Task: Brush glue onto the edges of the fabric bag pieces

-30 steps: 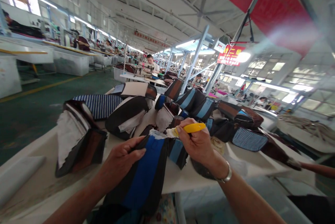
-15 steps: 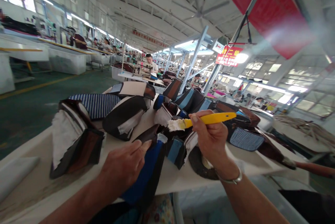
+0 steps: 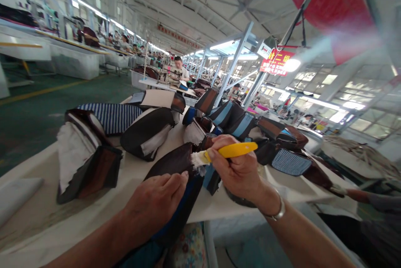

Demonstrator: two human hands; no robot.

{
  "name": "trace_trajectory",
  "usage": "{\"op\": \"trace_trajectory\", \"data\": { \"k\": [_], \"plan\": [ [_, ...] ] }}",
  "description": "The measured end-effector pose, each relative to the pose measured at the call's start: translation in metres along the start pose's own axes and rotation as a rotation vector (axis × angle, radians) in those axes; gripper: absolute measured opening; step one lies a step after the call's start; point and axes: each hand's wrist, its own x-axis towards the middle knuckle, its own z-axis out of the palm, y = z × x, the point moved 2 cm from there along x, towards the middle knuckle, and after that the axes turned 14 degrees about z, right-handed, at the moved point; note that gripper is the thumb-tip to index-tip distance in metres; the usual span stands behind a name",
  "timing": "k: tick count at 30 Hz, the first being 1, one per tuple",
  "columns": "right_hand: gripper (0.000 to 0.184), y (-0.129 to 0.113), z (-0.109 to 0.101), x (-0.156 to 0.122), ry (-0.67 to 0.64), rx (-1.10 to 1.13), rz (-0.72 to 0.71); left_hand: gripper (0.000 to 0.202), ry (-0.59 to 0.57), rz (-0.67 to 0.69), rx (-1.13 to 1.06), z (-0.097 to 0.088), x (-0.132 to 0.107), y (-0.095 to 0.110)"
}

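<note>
Left hand (image 3: 159, 201): I see it curled tightly on the dark piece (image 3: 171, 161), grasping it near the far end; some of the fingers are hidden from me.
Right hand (image 3: 238, 172): closed round the yellow handle of a brush (image 3: 239, 149), thumb and fingers together; a silver bracelet (image 3: 280, 209) circles the wrist.
Brush: tilted slightly, its white bristles pointing left at the far end of the dark piece, seemingly touching it.
Dark piece: in front of the person, between the two hands, reaching over the near edge of the table (image 3: 81, 222); I make out a blue band, partly covered by the left hand.
Left of the table: a folded piece with a brown stripe (image 3: 98, 172) and pale lining, blue-and-white striped cloth (image 3: 109, 117) behind it.
Far right: a co-worker's hand (image 3: 340, 190) touches a brown piece (image 3: 318, 174).
Beyond the table: a person (image 3: 179, 72) sits at a sewing machine.
Overhead: a red sign (image 3: 274, 61) and a ceiling fan (image 3: 243, 7).
</note>
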Motion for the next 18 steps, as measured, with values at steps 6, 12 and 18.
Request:
{"op": "trace_trajectory", "data": {
  "k": [6,12,18],
  "plan": [
    [0.009,-0.004,0.008,0.000,-0.038,-0.075,-0.098,0.031,-0.062,-0.020,-0.038,0.005,-0.001,0.000],
    [0.012,-0.011,0.005,-0.006,-0.236,-0.030,-0.065,0.031,-0.070,-0.010,-0.049,0.006,-0.006,0.000],
    [0.009,-0.013,0.002,-0.010,-0.096,0.035,-0.016,0.029,-0.066,-0.006,-0.043,0.004,-0.008,0.001]
  ]
}}
